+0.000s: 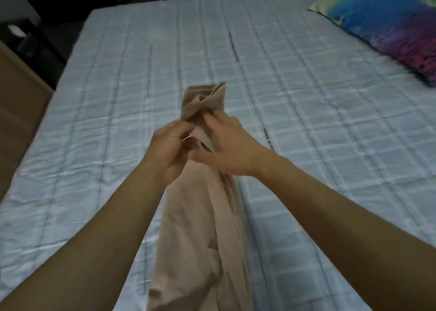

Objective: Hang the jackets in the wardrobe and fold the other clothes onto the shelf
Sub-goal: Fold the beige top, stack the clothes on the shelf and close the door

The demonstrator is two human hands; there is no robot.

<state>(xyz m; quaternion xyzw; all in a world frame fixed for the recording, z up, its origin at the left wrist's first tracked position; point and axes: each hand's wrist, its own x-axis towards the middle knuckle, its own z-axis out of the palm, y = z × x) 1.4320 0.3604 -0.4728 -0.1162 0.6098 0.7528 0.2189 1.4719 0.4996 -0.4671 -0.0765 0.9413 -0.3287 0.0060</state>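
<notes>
Over the quilted bed (295, 79), my left hand (165, 150) and right hand (228, 148) each have a grip clamped on the beige garment (200, 216); I'd find matching corners and spread it flat before folding.

A wide bed (306, 98) fills most of the view, spread with a pale blue quilted cover (118, 112) crossed by a check of lighter lines and creased toward 9 o'clock. At 2 o'clock a pillow (387, 25) in vivid blue, purple and red lies on the cover. At 9 o'clock a brown wooden panel (18, 112) stands just beside the bed's edge. Beyond the bed, from 10 to 12 o'clock, the room is dim and dark, its details hard to tell
</notes>
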